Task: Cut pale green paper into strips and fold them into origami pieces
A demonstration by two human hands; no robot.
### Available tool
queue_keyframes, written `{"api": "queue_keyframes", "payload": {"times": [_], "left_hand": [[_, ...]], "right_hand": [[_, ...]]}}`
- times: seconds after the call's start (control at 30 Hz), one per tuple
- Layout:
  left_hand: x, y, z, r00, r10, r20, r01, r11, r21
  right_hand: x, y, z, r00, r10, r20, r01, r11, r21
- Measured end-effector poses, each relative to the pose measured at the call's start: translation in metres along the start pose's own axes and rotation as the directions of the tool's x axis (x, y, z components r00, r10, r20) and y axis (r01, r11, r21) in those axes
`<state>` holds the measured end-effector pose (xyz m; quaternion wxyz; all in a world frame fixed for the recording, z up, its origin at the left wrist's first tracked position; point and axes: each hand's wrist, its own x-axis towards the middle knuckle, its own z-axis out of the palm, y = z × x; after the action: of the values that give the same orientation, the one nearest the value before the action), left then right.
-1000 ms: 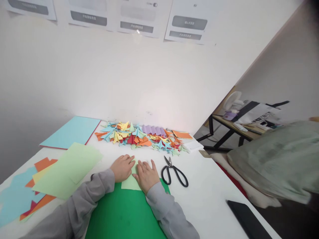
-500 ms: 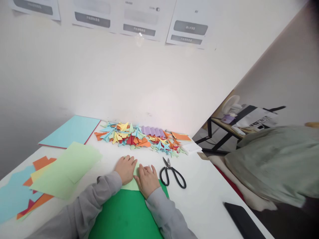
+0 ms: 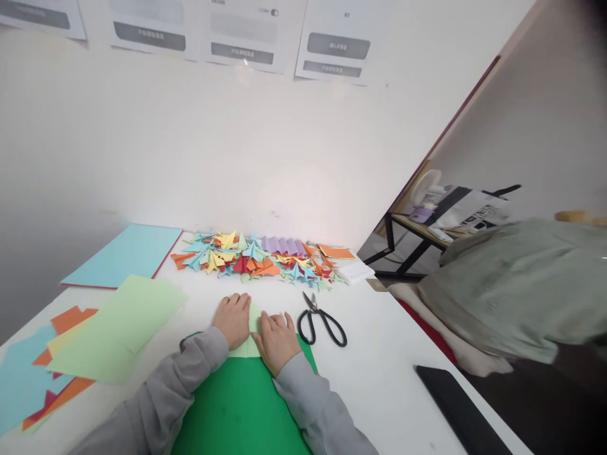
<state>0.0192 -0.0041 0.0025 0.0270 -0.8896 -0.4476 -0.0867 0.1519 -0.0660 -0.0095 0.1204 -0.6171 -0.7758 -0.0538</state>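
Note:
A small light green paper (image 3: 255, 316) lies at the top of a dark green sheet (image 3: 241, 404), partly covered by both hands. My left hand (image 3: 233, 320) rests flat on its left part, fingers pointing away from me. On its right part lies my right hand (image 3: 277, 342), fingers spread a little and pressing down. A narrow strip of the paper shows between the hands, and its lower edge shows below them. Black-handled scissors (image 3: 321, 321) lie just right of my right hand, blades partly apart.
Behind the hands lies a row of small folded paper planes (image 3: 246, 258). Light green sheets (image 3: 114, 328) and coloured scraps are at left, a blue sheet (image 3: 126, 253) behind them. At right are a black flat object (image 3: 458, 404) and a person's arm (image 3: 450, 335).
The whole view has shifted slightly, so things appear further left. My hands are a little further apart at the fingertips, with more of the light green paper showing between them.

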Motion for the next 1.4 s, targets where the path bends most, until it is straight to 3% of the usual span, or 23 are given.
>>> {"api": "queue_keyframes", "payload": {"times": [0.1,0.23,0.47,0.83,1.1,1.3,1.4], "left_hand": [[0.002,-0.002,-0.001,1.000,-0.028,-0.001,0.028,0.999,0.023],[0.004,-0.005,-0.005,0.999,0.022,0.043,-0.024,0.998,0.053],[-0.003,-0.003,0.000,0.999,-0.033,-0.018,0.034,0.999,0.042],[0.001,-0.006,-0.002,0.999,-0.049,-0.001,0.049,0.998,0.043],[0.000,-0.017,0.000,1.000,0.003,0.010,-0.003,1.000,0.022],[-0.005,-0.018,0.004,1.000,0.006,-0.015,-0.006,1.000,0.002],[-0.008,-0.017,0.005,1.000,0.006,-0.028,-0.007,1.000,-0.014]], "right_hand": [[-0.001,0.000,0.000,1.000,0.004,0.002,-0.004,1.000,0.015],[-0.002,0.000,0.001,1.000,-0.002,0.003,0.002,1.000,0.019],[-0.002,0.000,0.000,1.000,-0.015,-0.002,0.015,1.000,0.026],[-0.003,-0.001,-0.003,1.000,0.002,0.010,-0.002,0.999,0.039],[-0.005,0.003,-0.007,1.000,-0.006,-0.018,0.006,0.999,0.040],[0.012,0.018,-0.009,0.996,0.022,-0.083,-0.018,0.999,0.042],[0.027,0.019,-0.004,0.999,-0.024,-0.047,0.027,0.998,0.058]]}}
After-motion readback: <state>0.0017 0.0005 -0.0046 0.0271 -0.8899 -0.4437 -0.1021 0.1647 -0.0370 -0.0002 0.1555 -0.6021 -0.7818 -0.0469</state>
